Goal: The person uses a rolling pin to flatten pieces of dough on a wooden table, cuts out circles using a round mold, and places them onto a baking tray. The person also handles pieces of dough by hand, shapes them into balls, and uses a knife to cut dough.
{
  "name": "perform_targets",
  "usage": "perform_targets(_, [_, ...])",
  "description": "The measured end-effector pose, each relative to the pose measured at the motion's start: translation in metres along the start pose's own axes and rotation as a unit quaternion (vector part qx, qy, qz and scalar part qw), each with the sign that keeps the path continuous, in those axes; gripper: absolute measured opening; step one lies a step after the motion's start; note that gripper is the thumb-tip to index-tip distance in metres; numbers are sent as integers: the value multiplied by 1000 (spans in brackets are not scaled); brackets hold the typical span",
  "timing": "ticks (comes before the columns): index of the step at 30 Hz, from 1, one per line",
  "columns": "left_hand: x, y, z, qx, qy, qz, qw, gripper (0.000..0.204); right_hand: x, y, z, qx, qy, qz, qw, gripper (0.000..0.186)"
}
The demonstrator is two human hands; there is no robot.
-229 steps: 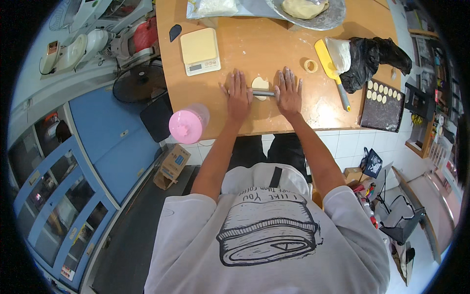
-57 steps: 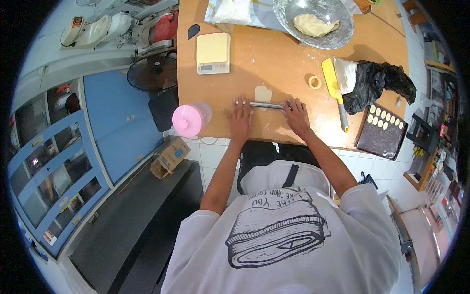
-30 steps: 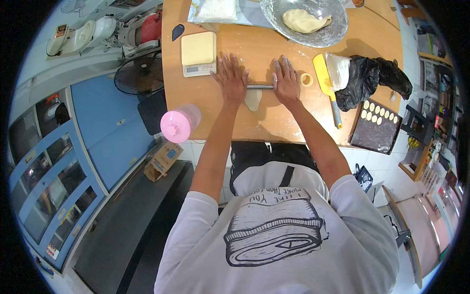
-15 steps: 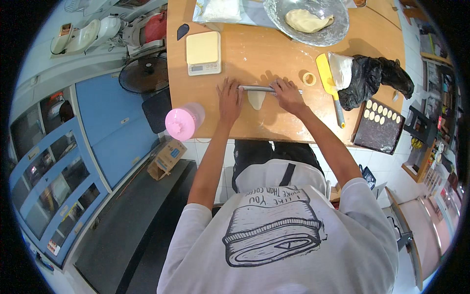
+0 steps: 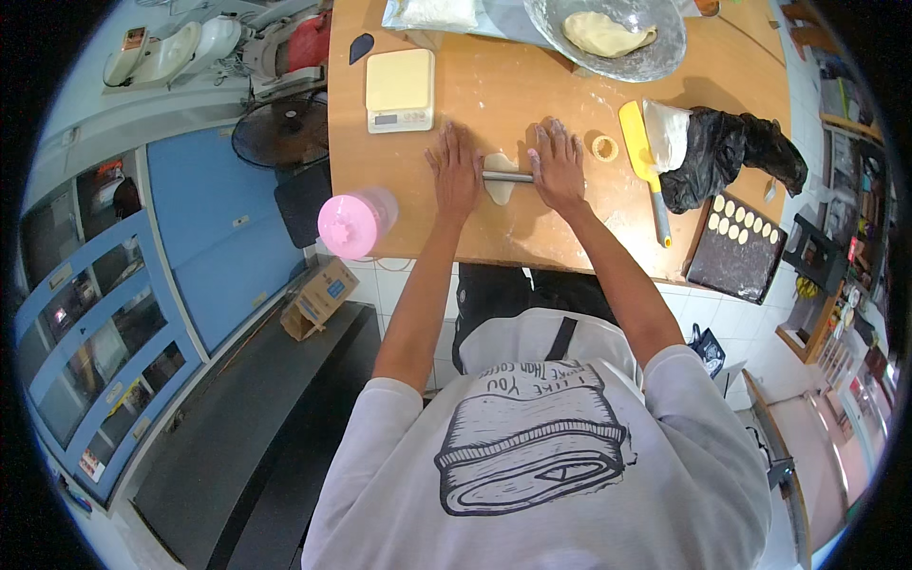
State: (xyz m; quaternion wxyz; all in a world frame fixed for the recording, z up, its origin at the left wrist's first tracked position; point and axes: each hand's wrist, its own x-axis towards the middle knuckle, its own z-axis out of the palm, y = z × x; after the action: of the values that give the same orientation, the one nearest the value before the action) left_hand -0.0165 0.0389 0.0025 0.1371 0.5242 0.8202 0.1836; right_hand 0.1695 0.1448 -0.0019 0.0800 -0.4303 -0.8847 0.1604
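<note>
A thin metal rolling pin (image 5: 508, 177) lies crosswise on a small flattened piece of pale dough (image 5: 499, 193), which shows on both sides of it. My left hand (image 5: 456, 176) rests flat over the pin's left end, fingers stretched forward. Over the right end, my right hand (image 5: 559, 173) presses with its palm, fingers extended and slightly apart. Both ends of the pin are hidden under the hands. Just right of my right hand stands a yellow ring cutter (image 5: 604, 148). Beyond my left hand is a yellow-topped kitchen scale (image 5: 400, 87).
A pink-lidded jar (image 5: 355, 224) stands at the table's left edge. Rightward lie a yellow spatula (image 5: 638, 142), a black plastic bag (image 5: 711, 157) and a dark tray (image 5: 731, 264) with several dough ovals. A metal bowl (image 5: 665, 52) at the back holds a dough lump (image 5: 606, 34).
My fingers, bent over the rolling pin before, now stretch out flat with the palms on it. The pin sits nearer me on the dough, which now shows beyond it too.
</note>
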Motion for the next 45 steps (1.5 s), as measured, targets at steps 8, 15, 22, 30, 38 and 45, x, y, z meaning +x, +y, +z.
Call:
perform_targets(8, [-30, 6, 17, 73, -13, -82, 994, 61, -30, -11, 2, -25, -52, -7, 998, 65])
perform_targets(15, [-82, 5, 16, 59, -8, -73, 996, 61, -57, -23, -12, -33, -88, -27, 995, 68])
perform_targets(22, [-130, 12, 2, 82, -80, -77, 990, 64, -105, -24, -9, -46, -87, -68, 993, 67])
perform_targets(30, [-159, 14, -28, -3, -142, -21, 990, 62, -128, -1, -3, -65, -177, -96, 977, 48])
perform_targets(38, [-152, 24, -53, -189, -32, -65, 979, 63, -126, 52, -23, 54, -136, -59, 988, 43])
perform_targets(45, [-123, 44, -36, -188, -52, 21, 981, 63, -128, 83, -55, 48, -97, 52, 993, 46])
